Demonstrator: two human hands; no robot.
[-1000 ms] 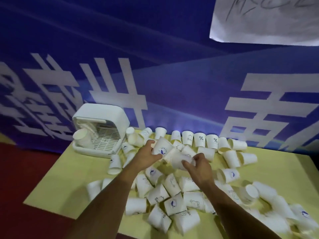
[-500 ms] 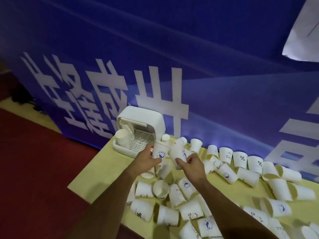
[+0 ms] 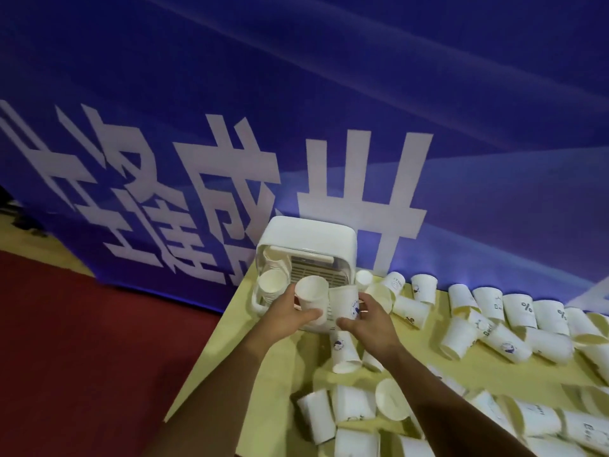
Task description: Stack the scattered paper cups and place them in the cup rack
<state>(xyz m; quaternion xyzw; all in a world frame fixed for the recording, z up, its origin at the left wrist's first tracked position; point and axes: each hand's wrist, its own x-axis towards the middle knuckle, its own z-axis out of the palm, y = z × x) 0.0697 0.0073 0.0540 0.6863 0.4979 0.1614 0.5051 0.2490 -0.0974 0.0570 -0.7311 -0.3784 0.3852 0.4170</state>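
Observation:
A white cup rack [image 3: 308, 240] stands at the table's far left corner, with a stack of paper cups [image 3: 272, 285] lying in its left side. My left hand [image 3: 290, 316] grips a white paper cup [image 3: 311, 296] right in front of the rack, mouth tilted up. Beside it my right hand [image 3: 372, 321] grips a second paper cup [image 3: 344, 303] with a blue logo. The two held cups touch side by side. Several loose cups [image 3: 461, 338] lie scattered over the yellow table [image 3: 263, 374].
A blue banner with white characters [image 3: 296, 127] hangs directly behind the table. Red floor [image 3: 82, 341] lies to the left, past the table's left edge. Cups crowd the table's right and near parts.
Both hands have lifted their cups from the pile and carried them left to the front of the rack. The view has swung left with them.

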